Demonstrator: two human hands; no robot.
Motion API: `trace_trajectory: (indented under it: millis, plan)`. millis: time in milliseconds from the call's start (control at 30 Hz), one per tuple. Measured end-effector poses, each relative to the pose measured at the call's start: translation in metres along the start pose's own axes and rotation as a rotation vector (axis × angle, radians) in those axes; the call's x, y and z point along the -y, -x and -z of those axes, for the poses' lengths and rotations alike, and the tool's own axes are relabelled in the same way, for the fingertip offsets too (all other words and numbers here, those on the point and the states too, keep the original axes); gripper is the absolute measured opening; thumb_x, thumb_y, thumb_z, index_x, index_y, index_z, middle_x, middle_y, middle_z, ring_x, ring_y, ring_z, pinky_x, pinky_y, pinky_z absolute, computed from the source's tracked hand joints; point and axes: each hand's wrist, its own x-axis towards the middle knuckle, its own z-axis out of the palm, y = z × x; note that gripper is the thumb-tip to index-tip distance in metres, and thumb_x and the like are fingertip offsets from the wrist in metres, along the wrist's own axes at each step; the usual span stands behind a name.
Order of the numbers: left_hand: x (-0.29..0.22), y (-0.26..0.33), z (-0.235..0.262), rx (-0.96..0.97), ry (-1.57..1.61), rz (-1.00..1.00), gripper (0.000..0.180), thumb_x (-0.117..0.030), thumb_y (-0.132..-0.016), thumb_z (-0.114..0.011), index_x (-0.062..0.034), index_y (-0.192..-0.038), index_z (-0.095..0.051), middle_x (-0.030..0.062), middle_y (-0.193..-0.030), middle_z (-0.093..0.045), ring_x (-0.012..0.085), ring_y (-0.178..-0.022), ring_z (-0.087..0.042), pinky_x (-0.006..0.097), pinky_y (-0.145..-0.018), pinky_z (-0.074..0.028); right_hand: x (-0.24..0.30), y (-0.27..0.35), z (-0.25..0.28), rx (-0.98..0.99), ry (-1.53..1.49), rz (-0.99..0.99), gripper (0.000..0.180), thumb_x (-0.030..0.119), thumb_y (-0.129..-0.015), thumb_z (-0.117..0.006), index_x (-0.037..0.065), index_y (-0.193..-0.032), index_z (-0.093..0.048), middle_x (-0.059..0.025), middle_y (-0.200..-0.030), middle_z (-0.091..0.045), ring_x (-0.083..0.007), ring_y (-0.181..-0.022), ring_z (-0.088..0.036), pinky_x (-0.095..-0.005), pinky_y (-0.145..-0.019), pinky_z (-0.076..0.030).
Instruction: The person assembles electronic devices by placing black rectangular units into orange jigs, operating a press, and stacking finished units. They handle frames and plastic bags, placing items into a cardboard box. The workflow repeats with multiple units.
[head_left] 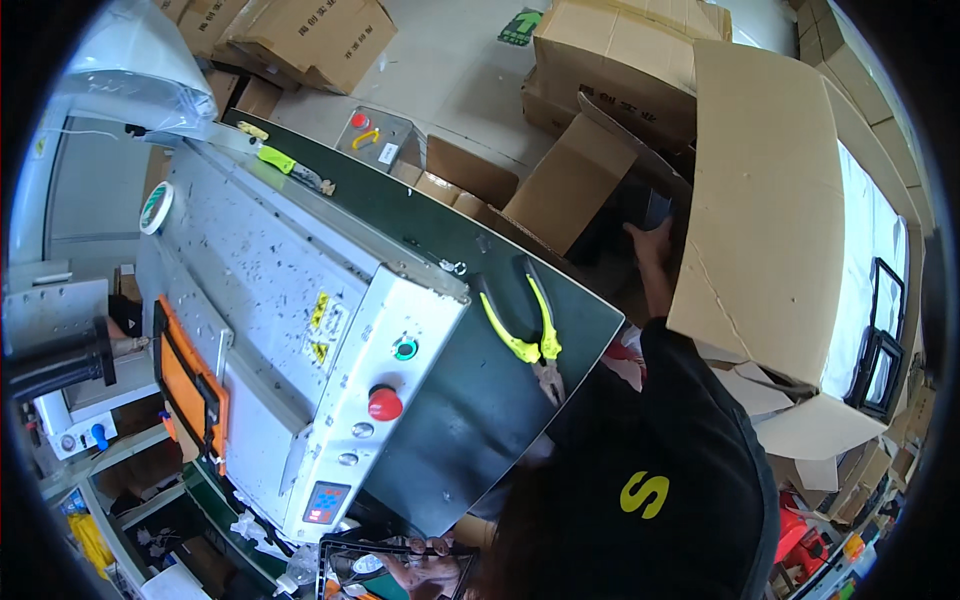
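Observation:
At the lower edge my left hand (428, 570) has its fingers closed on a thin black rectangular frame (322, 572). My right arm stretches away into an open cardboard box (575, 180) beyond the bench corner. Inside it, my right hand (652, 243) is bent against a dark, flat-sided item (656, 210). Its fingertips are mostly hidden there, and I cannot make out what the item is. Between my arms, pliers with yellow-green and black handles (522, 345) lie spread on the dark green bench top (430, 440).
A white machine (270, 250) with a red button (385, 403) covers the bench's left part. An orange-and-black framed panel (190, 380) leans at its left side. A green-handled knife (285, 163) lies by its far edge. At right, a large carton (760, 200) holds black frames (882, 365) and white sheeting.

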Motion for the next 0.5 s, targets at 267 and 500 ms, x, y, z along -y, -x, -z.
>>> trace_trajectory:
  millis: [267,500]
  plan:
    - [-0.006,0.032,0.019,0.088,-0.009,-0.052,0.096,-0.04,-0.081,-0.067,-0.0266,-0.149,0.0,0.0173,-0.138,-0.034,0.0426,-0.124,-0.035,0.064,-0.102,-0.027,0.073,0.061,0.11,-0.127,-0.266,0.575,0.08,0.039,-0.074,-0.075,0.007,-0.138,-0.038,-0.017,-0.14,-0.04,-0.03,-0.129,-0.038,-0.0447,-0.106,-0.034]
    - [-0.001,0.062,0.02,0.189,0.031,-0.114,0.101,-0.048,-0.077,-0.067,-0.0252,-0.149,0.001,0.0174,-0.138,-0.035,0.0409,-0.123,-0.036,0.064,-0.103,-0.023,0.151,0.104,0.118,0.869,-1.616,-0.08,0.059,0.028,-0.079,-0.074,0.006,-0.128,-0.049,-0.0107,-0.13,-0.051,-0.0239,-0.118,-0.049,-0.0415,-0.098,-0.044]
